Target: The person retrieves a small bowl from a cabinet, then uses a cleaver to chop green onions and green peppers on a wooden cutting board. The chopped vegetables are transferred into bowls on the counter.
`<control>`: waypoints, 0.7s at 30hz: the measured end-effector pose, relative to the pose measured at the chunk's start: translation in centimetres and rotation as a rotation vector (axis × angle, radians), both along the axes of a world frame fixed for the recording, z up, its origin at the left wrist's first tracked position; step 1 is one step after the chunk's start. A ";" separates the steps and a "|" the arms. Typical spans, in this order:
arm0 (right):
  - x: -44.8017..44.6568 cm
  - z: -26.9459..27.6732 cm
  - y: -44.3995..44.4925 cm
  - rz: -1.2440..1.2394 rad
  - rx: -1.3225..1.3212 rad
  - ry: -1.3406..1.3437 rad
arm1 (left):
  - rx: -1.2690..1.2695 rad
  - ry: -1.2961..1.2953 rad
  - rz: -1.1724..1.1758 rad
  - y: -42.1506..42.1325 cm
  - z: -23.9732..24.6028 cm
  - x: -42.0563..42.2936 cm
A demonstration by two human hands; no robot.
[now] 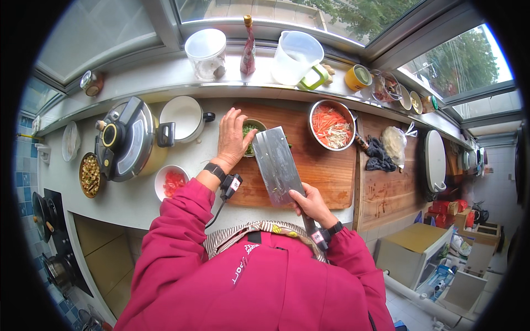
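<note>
My right hand [310, 202] grips a Chinese cleaver [278, 165], its broad blade over the wooden cutting board [327, 182] with small green bits stuck to it. My left hand [233, 134] is raised with its fingers apart, beside a small bowl of chopped greens [248, 129]; its thumb is near the blade's far corner. Some green pieces show on the board behind the blade. A metal bowl of shredded carrot and pale shreds [331, 126] stands at the board's far right. Left of the board sits a white bowl of chopped tomato [172, 182].
Left are a pressure cooker [132, 140], a white pot [181, 119] and a bowl of diced food [90, 174]. Along the sill stand a clear jar [207, 56], a bottle [248, 51] and a measuring jug [296, 60]. Right, a second board [383, 198] holds a dark cloth and plastic bag.
</note>
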State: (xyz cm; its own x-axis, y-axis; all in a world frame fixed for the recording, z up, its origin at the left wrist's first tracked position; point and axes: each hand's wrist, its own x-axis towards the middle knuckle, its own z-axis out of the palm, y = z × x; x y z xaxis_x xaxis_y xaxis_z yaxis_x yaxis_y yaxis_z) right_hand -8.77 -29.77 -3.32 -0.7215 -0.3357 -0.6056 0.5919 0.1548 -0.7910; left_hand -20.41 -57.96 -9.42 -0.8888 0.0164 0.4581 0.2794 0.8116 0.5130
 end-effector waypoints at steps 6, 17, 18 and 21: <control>0.7 0.2 0.7 -0.012 0.035 0.012 | 0.101 0.076 -0.029 -0.2 0.8 0.9; 0.5 0.0 -0.5 -0.057 0.047 0.059 | 0.061 0.128 -0.115 1.7 4.6 2.4; 0.4 0.0 -0.8 -0.052 0.046 0.067 | 0.086 0.144 -0.147 2.1 4.9 2.4; 0.4 0.1 -1.5 -0.026 0.058 0.105 | 0.092 0.155 -0.188 3.5 5.8 2.2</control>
State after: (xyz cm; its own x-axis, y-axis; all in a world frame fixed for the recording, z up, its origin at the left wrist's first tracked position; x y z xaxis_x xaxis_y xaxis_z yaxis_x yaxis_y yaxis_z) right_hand -8.35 -31.29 -3.26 -0.7901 -0.2827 -0.5438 0.5105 0.1876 -0.8392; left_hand -18.17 -54.42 -3.63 -0.7933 0.1264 0.5956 0.5018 0.6897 0.5221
